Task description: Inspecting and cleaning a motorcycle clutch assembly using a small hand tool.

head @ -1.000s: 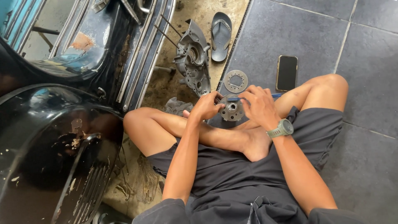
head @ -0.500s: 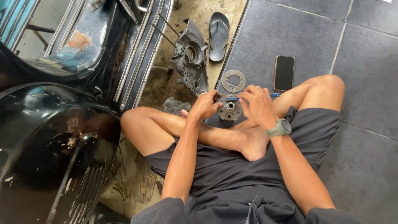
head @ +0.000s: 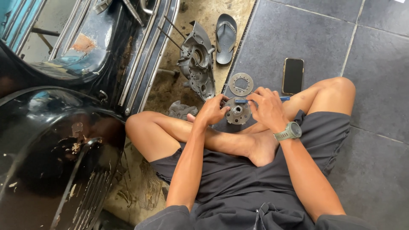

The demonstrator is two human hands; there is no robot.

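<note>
The left hand curls its fingers against the left edge of a round metal hub, gripping it. The right hand closes its fingers around a blue-handled tool, whose shaft lies across the hub's top edge. The hub sits just above the person's crossed legs, over the dark tiled floor. Just beyond it lies a toothed metal disc, with a black phone beside that. A grey engine casing and a sandal rest on the dirty concrete farther out, beside a black scooter body.
</note>
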